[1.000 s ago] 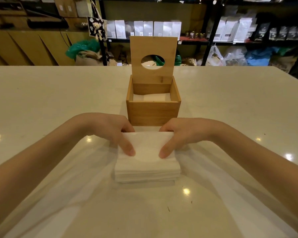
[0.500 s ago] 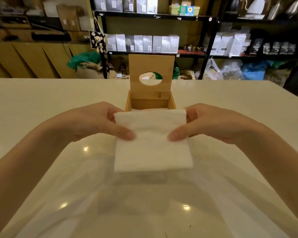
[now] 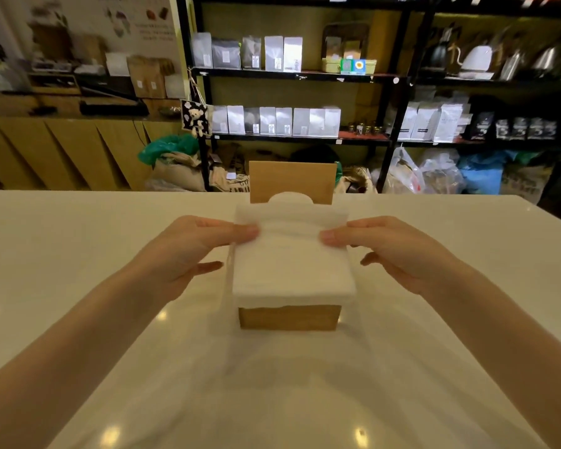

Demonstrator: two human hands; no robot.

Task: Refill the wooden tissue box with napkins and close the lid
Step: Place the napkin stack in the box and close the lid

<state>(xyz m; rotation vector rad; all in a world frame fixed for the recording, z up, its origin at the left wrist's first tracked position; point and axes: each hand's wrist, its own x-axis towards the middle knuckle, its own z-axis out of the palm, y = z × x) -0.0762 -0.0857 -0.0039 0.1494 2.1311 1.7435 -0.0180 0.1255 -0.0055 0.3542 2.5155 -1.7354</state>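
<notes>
A wooden tissue box (image 3: 290, 317) stands mid-table, its lid (image 3: 292, 179) upright behind it with the round hole partly hidden. A white stack of napkins (image 3: 292, 264) hovers right over the box's opening and covers it, so the inside is hidden. My left hand (image 3: 191, 251) grips the stack's left edge, thumb on top. My right hand (image 3: 392, 251) grips the right edge the same way. The picture is blurred by motion.
The white table (image 3: 78, 254) spreads wide on all sides of the box. Behind its far edge stand black shelves (image 3: 292, 76) with white bags and kettles, plus sacks and plastic bags on the floor.
Both hands lifted the napkin stack off the table in front of the box and carried it away from me, up over the box's opening. The camera tilted up.
</notes>
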